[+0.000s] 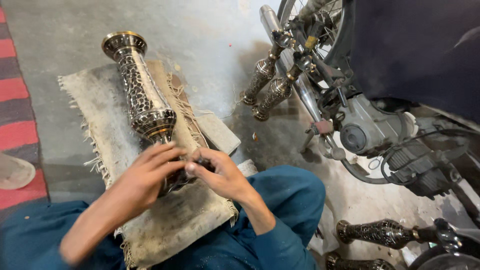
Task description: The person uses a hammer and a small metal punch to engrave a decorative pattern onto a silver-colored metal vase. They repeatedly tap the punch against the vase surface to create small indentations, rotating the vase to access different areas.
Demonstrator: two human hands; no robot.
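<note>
A tall engraved metal vase point(141, 95) with a honeycomb pattern lies on a worn fringed cloth point(100, 115) on the floor, its flared mouth pointing away from me. My left hand point(146, 177) rests over the near end of the vase, fingers spread across it. My right hand point(220, 175) pinches a small dark tool or part against that same end, thumb meeting the left fingertips. The base of the vase is hidden under both hands.
Two similar engraved metal pieces point(267, 85) lean against a motorcycle point(380, 125) at the right. Two more lie at the lower right point(380, 232). A red striped mat point(15, 115) runs along the left edge. A stone block point(220, 132) sits beside the cloth.
</note>
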